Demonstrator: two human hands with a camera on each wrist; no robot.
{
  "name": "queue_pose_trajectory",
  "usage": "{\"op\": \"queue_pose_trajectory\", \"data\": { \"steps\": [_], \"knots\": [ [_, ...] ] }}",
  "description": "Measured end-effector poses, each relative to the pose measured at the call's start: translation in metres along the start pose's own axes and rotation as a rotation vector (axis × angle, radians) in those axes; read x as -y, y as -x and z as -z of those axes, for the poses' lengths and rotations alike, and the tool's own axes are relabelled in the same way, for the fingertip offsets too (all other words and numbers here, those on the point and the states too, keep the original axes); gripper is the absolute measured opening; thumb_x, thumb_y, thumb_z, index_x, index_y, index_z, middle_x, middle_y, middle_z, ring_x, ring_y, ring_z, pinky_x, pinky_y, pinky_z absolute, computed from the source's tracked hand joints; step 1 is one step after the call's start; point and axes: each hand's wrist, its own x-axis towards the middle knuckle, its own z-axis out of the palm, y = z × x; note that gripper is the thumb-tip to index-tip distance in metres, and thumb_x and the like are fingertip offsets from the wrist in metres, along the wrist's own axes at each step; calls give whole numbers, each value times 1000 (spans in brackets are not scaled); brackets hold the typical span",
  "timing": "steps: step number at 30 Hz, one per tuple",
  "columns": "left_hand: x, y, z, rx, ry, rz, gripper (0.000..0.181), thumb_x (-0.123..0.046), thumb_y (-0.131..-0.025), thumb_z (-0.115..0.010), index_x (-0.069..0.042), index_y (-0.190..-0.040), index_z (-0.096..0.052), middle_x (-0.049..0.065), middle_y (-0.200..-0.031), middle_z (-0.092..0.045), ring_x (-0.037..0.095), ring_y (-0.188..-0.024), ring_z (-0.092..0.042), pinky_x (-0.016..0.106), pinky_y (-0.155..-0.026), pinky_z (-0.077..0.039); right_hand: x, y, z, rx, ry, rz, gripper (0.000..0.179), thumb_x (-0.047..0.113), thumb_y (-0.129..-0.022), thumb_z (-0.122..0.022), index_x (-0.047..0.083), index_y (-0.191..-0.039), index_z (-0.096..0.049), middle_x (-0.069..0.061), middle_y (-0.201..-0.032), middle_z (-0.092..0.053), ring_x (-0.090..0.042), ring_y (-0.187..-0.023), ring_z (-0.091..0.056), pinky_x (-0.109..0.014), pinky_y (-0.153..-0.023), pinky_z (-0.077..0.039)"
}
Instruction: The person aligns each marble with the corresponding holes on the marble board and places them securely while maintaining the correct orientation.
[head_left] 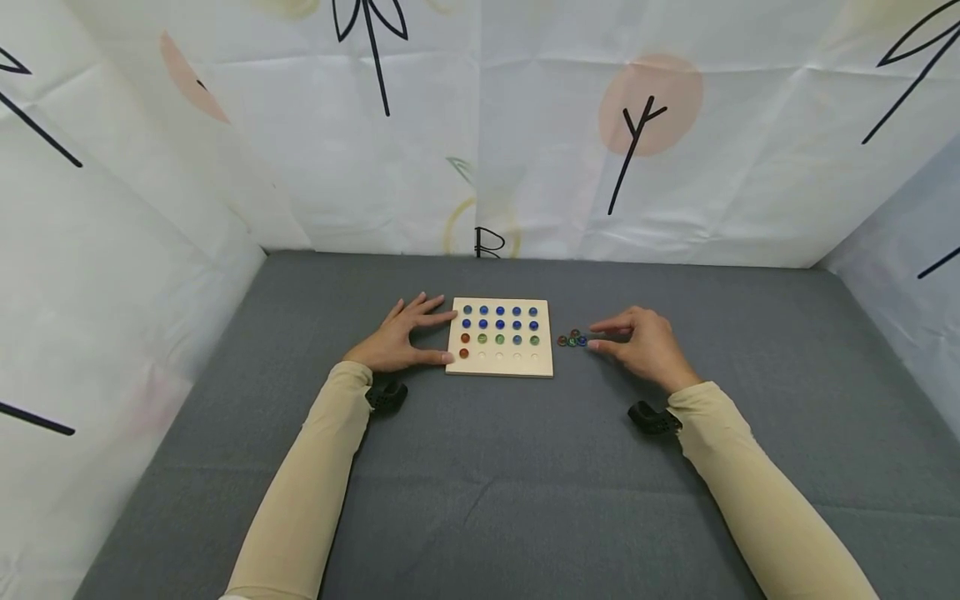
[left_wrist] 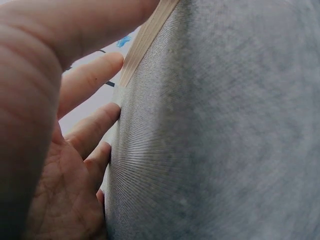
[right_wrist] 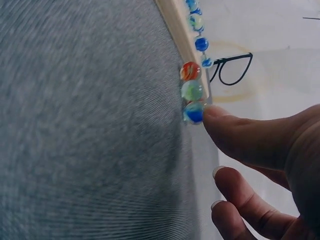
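A pale wooden board lies flat in the head view, with rows of round hollows. Blue marbles fill its two far rows. Red, green and blue ones sit in the third row, and one red marble is at the left of the front row, beside several bare hollows. My left hand is spread, its thumb and forefinger touching the board's left edge. To the right of the board, a small cluster of loose marbles rests on the cloth. My right hand reaches it, thumb tip right at a blue marble, fingers loosely extended.
Dark grey cloth covers the table. White fabric walls with printed plant shapes stand behind it and at both sides. A black strap device sits at the right wrist, another at the left.
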Motion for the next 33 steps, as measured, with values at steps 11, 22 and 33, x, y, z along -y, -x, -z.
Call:
{"op": "queue_pose_trajectory", "data": {
  "steps": [11,22,33],
  "knots": [
    [3,-1,-1,2,0,8,79,-41,-87,-81,-19,-155,-47,9,-167,-23,30,-156,-2,49,-122,7,-8,-4,-4,62,-24,-46,27,17,-89,-81,5,-113,-79,-16,-102,-66,-32,-95,-58,-48,-76,-48],
    [6,-2,-1,6,3,16,81,-41,-86,-82,-20,-155,-46,6,-167,-22,27,-156,-2,46,-122,8,-7,-8,-10,54,-18,-41,26,17,-88,-82,6,-110,-80,-13,-97,-65,-31,-91,-59,-45,-72,-48],
    [4,-1,-1,-1,2,12,81,-40,-85,-83,-18,-154,-47,8,-167,-23,29,-156,-2,48,-122,7,-3,-8,-12,58,-26,-37,22,18,-89,-81,5,-108,-81,-15,-99,-64,-31,-91,-57,-51,-82,-39]
  ]
}}
